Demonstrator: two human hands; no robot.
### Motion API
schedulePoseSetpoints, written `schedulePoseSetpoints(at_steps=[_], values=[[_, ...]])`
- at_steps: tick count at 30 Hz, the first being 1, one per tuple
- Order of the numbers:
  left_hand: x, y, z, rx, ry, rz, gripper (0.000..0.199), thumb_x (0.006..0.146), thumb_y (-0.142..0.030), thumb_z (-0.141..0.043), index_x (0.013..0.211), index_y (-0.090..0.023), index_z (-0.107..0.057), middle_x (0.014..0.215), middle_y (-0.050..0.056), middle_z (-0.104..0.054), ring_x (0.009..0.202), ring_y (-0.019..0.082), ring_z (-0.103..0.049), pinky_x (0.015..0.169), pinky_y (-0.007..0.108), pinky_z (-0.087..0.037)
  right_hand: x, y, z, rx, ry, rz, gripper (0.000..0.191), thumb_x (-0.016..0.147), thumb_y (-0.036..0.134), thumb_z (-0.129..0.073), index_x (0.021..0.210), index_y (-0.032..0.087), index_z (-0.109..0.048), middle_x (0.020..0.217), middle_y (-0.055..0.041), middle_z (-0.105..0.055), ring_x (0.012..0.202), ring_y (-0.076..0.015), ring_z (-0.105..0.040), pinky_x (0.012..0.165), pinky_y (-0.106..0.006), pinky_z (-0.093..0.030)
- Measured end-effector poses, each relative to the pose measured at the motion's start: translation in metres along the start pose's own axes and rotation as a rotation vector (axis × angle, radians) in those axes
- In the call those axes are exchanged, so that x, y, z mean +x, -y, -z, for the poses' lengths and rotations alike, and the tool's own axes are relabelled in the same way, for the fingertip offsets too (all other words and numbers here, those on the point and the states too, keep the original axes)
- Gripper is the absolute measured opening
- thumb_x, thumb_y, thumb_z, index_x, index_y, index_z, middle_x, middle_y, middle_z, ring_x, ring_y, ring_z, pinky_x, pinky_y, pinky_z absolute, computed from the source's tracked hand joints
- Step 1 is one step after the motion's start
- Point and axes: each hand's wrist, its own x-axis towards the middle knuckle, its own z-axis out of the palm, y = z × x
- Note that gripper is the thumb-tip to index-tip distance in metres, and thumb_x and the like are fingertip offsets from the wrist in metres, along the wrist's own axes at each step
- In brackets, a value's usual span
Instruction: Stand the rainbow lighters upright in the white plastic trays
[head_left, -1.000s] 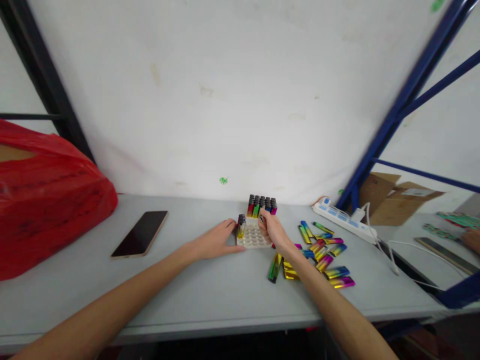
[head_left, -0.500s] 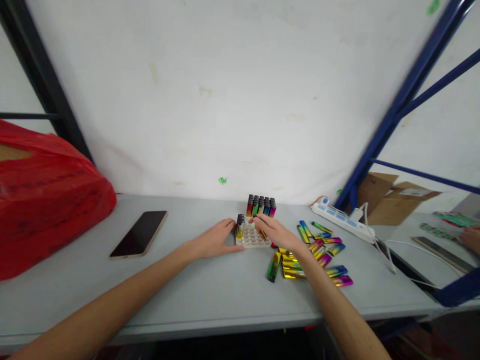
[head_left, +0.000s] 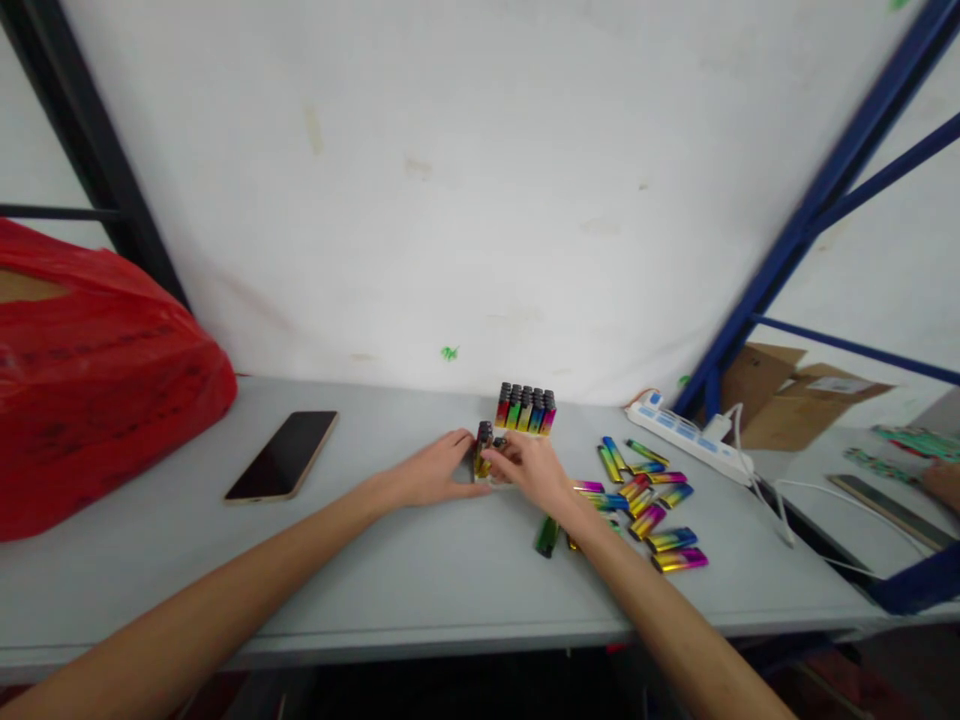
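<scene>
My left hand (head_left: 439, 470) rests on the table at the left side of a pale tray (head_left: 502, 487), thumb and fingers spread and touching its edge. A few black-topped lighters (head_left: 484, 440) stand upright in the tray's left part. Over the tray, my right hand (head_left: 534, 470) pinches a lighter (head_left: 500, 443) by its black top; its lower part is hidden by the fingers. That hand covers most of the tray's holes. Right of it lies a loose pile of shiny multicoloured lighters (head_left: 636, 500), with a green one (head_left: 547, 537) nearest the front.
Behind the tray, a block of upright lighters (head_left: 526, 408) stands near the wall. A phone (head_left: 283, 456) lies to the left, beside a red plastic bag (head_left: 105, 390). A power strip (head_left: 690, 437) and cardboard box (head_left: 787, 400) are at right. Another person's hand (head_left: 942, 482) shows at the far right.
My right hand has shifted left and turned over the tray, bringing the lighter beside the standing ones. My left hand stays at the tray's edge. The view has tilted slightly.
</scene>
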Motion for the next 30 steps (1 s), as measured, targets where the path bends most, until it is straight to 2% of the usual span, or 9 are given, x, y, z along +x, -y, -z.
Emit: schedulePoseSetpoints(at_steps=[4,8,11,14,17,20,22,26,30], values=[[0.001,0.001,-0.001,-0.008,0.008,-0.011,0.059,0.094,-0.071,-0.073,0.124,-0.022,-0.067,0.127,0.014,-0.068,0.122,0.036,-0.066,0.111,0.05,-0.054,0.003,0.002,-0.01,-0.159,0.051,0.026,0.031,0.103,0.051,-0.076,0.093,0.023,-0.067,0.09,-0.0069,-0.081,0.081,-0.0232,-0.077,0.071,-0.028,-0.049],[0.001,0.004,-0.002,-0.007,0.001,-0.028,0.059,0.094,-0.071,-0.073,0.126,-0.022,-0.068,0.131,0.014,-0.069,0.126,0.037,-0.065,0.114,0.05,-0.053,0.003,0.01,-0.005,-0.339,0.049,0.068,0.035,0.105,0.056,-0.072,0.098,0.022,-0.072,0.104,-0.0111,-0.081,0.092,-0.0244,-0.075,0.075,-0.029,-0.047],[0.001,0.005,-0.002,0.011,-0.011,-0.005,0.066,0.093,-0.073,-0.073,0.133,-0.021,-0.065,0.137,0.017,-0.068,0.13,0.038,-0.065,0.116,0.052,-0.052,0.002,0.008,0.014,-0.44,0.027,0.0,0.044,0.113,0.059,-0.057,0.094,0.022,-0.072,0.094,-0.0108,-0.08,0.089,-0.025,-0.074,0.074,-0.029,-0.044],[0.001,0.005,-0.002,0.02,-0.008,0.008,0.072,0.092,-0.072,-0.074,0.139,-0.019,-0.062,0.142,0.019,-0.066,0.134,0.039,-0.063,0.12,0.052,-0.05,0.0,-0.005,0.04,-0.563,-0.062,-0.132,0.05,0.119,0.052,-0.037,0.106,0.021,-0.074,0.095,-0.0138,-0.08,0.09,-0.0283,-0.076,0.076,-0.032,-0.044],[0.001,0.004,-0.002,0.037,0.013,0.023,0.073,0.093,-0.072,-0.074,0.14,-0.018,-0.061,0.144,0.019,-0.065,0.136,0.038,-0.062,0.124,0.052,-0.048,-0.001,-0.024,0.059,-0.657,-0.061,-0.257,0.042,0.118,0.047,-0.045,0.113,0.018,-0.075,0.103,-0.0182,-0.081,0.099,-0.0313,-0.077,0.082,-0.034,-0.047],[0.001,0.003,-0.001,0.052,0.023,0.031,0.072,0.094,-0.073,-0.073,0.141,-0.02,-0.06,0.145,0.019,-0.064,0.137,0.038,-0.062,0.124,0.05,-0.048,-0.002,-0.041,0.063,-0.65,0.071,-0.294,0.033,0.112,0.044,-0.061,0.12,0.015,-0.075,0.114,-0.0198,-0.082,0.106,-0.0309,-0.077,0.088,-0.034,-0.05],[0.001,0.003,-0.001,0.057,0.026,0.033,0.072,0.094,-0.073,-0.072,0.14,-0.02,-0.06,0.144,0.018,-0.064,0.137,0.038,-0.062,0.124,0.049,-0.048,-0.001,-0.048,0.061,-0.598,0.138,-0.288,0.03,0.111,0.039,-0.063,0.122,0.014,-0.076,0.115,-0.0193,-0.083,0.107,-0.0294,-0.078,0.09,-0.033,-0.051],[0.001,0.003,-0.001,0.05,0.017,0.024,0.072,0.093,-0.073,-0.073,0.14,-0.02,-0.06,0.144,0.018,-0.064,0.136,0.038,-0.063,0.123,0.05,-0.048,0.0,-0.053,0.063,-0.487,0.161,-0.242,0.02,0.105,0.026,-0.067,0.115,0.015,-0.081,0.103,-0.0143,-0.086,0.1,-0.0271,-0.08,0.09,-0.032,-0.053],[0.001,0.003,0.0,0.036,-0.008,0.003,0.072,0.092,-0.073,-0.073,0.14,-0.021,-0.061,0.143,0.016,-0.067,0.134,0.037,-0.064,0.122,0.049,-0.049,-0.003,-0.056,0.076,-0.39,0.189,-0.208,0.029,0.093,0.025,-0.078,0.121,0.018,-0.081,0.095,-0.008,-0.086,0.088,-0.0249,-0.08,0.082,-0.03,-0.055]])
